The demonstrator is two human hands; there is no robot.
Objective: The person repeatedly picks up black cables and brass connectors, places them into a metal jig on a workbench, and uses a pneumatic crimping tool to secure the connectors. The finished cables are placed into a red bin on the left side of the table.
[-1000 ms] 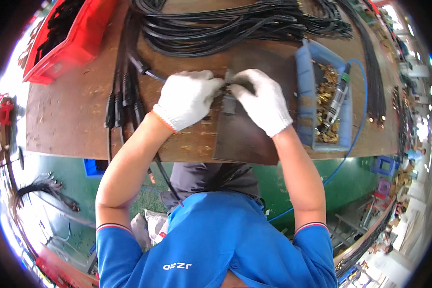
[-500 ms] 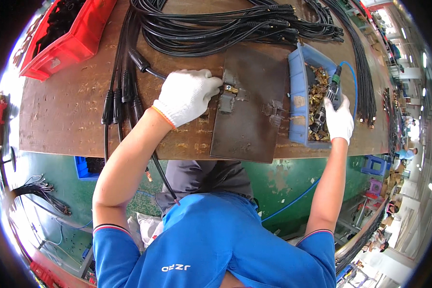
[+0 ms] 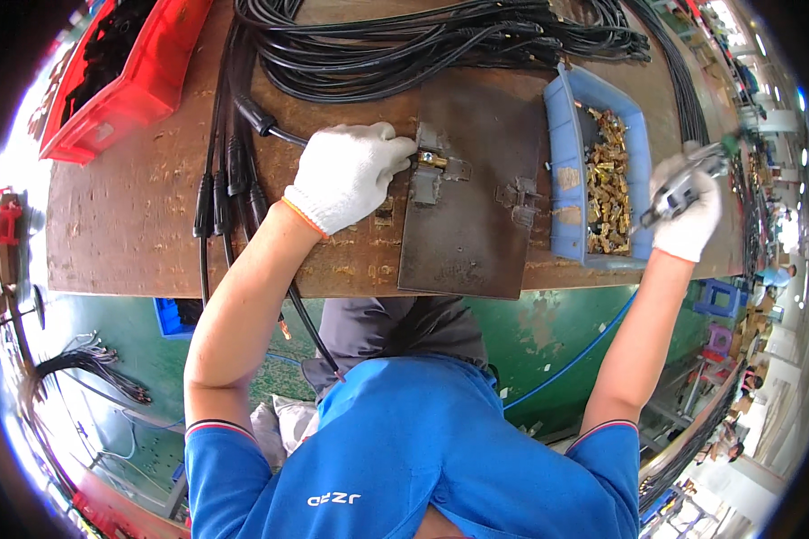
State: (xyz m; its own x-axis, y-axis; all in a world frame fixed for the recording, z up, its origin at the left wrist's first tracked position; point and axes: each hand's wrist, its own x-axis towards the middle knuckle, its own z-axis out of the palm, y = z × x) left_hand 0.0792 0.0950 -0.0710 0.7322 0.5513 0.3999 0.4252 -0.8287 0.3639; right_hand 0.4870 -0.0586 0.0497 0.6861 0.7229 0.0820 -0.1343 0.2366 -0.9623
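A gloved left hand [image 3: 346, 175] grasps a black cable [image 3: 288, 137] just left of a dark metal plate [image 3: 458, 256]. On the plate's left edge sits a brass fitting [image 3: 434, 161], its placement apparently done; whether cable and fitting are joined cannot be told. Well right of the plate, past a blue bin [image 3: 566, 238] of loose brass pieces [image 3: 609, 211], the right hand [image 3: 699, 220] grips a motion-blurred hand tool [image 3: 679, 195], its work on the fitting seemingly still left.
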